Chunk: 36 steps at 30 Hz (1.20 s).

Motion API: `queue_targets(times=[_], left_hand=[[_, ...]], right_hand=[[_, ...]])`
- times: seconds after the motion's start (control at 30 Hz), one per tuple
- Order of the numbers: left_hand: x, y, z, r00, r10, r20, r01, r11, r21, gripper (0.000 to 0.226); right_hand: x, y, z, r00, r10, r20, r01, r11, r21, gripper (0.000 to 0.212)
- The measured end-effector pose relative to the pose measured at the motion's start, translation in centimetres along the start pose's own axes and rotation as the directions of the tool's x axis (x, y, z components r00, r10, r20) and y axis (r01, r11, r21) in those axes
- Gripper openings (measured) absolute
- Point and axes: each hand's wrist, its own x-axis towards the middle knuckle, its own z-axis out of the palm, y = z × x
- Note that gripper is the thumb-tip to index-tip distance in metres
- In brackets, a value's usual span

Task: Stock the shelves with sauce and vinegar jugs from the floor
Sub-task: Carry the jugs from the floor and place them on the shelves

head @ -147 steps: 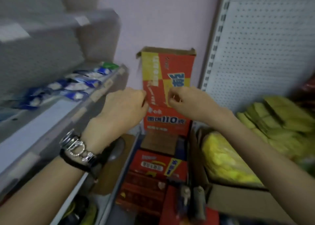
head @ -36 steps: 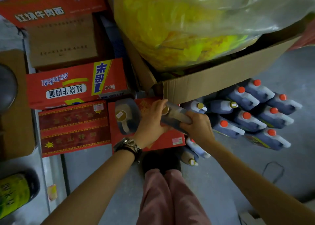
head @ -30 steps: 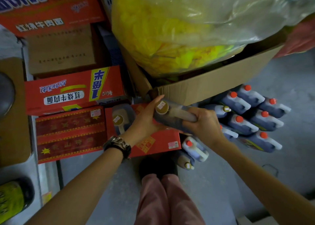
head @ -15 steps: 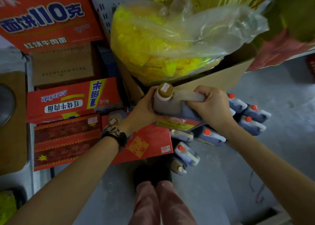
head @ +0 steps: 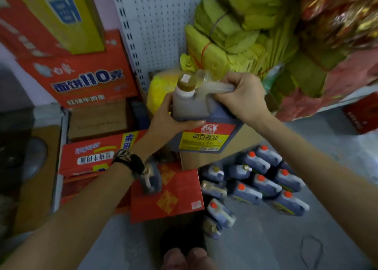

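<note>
A big dark soy sauce jug with a gold cap and a red and yellow label hangs in the air at mid frame. My right hand grips its handle from above. My left hand cups the jug's side below the neck, fingers curled round it. Several more jugs with red or gold caps lie crowded on the grey floor at lower right. One other jug lies on a red carton, partly hidden behind my left wrist.
Red noodle cartons are stacked at left, with a tall one behind. A cardboard box holding a yellow bag sits behind the held jug. Yellow paper bundles fill the shelf at upper right before a white pegboard. My feet stand below.
Both hands have lifted the gold-capped jug up from the floor pile. It has turned from lying on its side to nearly upright, and the view has tilted upward.
</note>
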Motion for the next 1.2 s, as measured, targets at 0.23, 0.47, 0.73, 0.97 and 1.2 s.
queue_targets(times=[0.23, 0.47, 0.73, 0.97, 1.2], left_hand=[[0.3, 10.9, -2.3, 0.991, 0.057, -0.12, -0.068, 0.994, -0.085, 0.079], [-0.8, 21.6, -4.3, 0.961, 0.201, -0.189, -0.228, 0.964, -0.136, 0.069], [-3.7, 30.7, -7.6, 0.896, 0.308, -0.32, -0.353, 0.931, -0.092, 0.078], [-7.9, 35.8, -10.9, 0.851, 0.308, -0.425, -0.39, 0.913, -0.12, 0.082], [-14.1, 39.3, -17.1, 0.772, 0.231, -0.592, -0.374, 0.918, -0.13, 0.081]], right_hand=[[3.6, -8.8, -6.8, 0.98, -0.138, -0.142, 0.135, 0.99, -0.027, 0.025], [6.1, -17.7, -13.6, 0.933, -0.291, -0.212, 0.285, 0.957, -0.062, 0.019], [7.1, -26.8, -18.2, 0.864, -0.441, -0.241, 0.445, 0.894, -0.039, 0.021], [7.4, -34.9, -19.6, 0.82, -0.552, -0.149, 0.551, 0.833, -0.057, 0.024], [6.5, -45.1, -17.2, 0.722, -0.691, -0.037, 0.692, 0.722, 0.022, 0.015]])
